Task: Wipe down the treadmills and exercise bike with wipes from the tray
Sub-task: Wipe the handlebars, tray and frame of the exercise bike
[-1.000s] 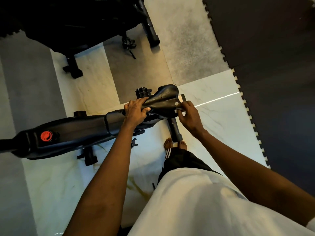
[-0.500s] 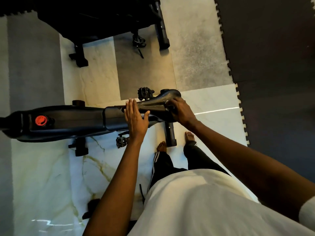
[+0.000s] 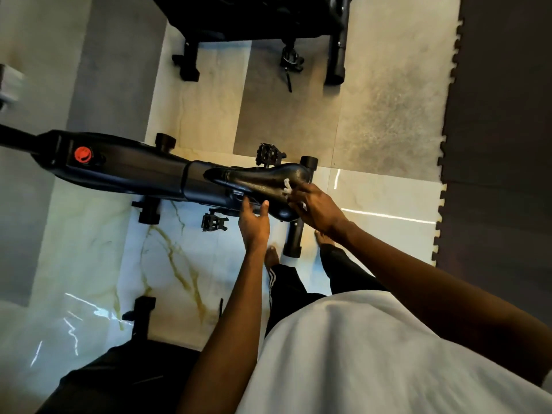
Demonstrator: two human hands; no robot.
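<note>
Right now the fingers (image 3: 299,193) of the right hand (image 3: 316,207) are curled over a crumpled white wipe (image 3: 287,186), pinching it and pressing it onto the wide rear part of the black saddle (image 3: 260,179). Only a small bunch of the wipe shows past the fingertips. Just beside it, the left hand (image 3: 254,224) reaches up to the near edge of the saddle with its fingers (image 3: 246,204) fairly straight and the thumb lifted. The tips touch the saddle's side and hold nothing. The saddle belongs to the exercise bike (image 3: 134,168), whose dark frame runs leftward across the view and carries a round red knob (image 3: 83,154) near its far end. One pedal (image 3: 268,153) sticks out beyond the saddle and another pedal (image 3: 213,221) sits on the near side, close to the left hand. The bike stands on a glossy marble floor (image 3: 89,249), and the person's bare feet are planted by its rear support bar (image 3: 294,239). A second dark machine (image 3: 254,16) stands at the top of the view, and a dark foam mat (image 3: 501,115) with a jigsaw edge covers the floor on the right.
</note>
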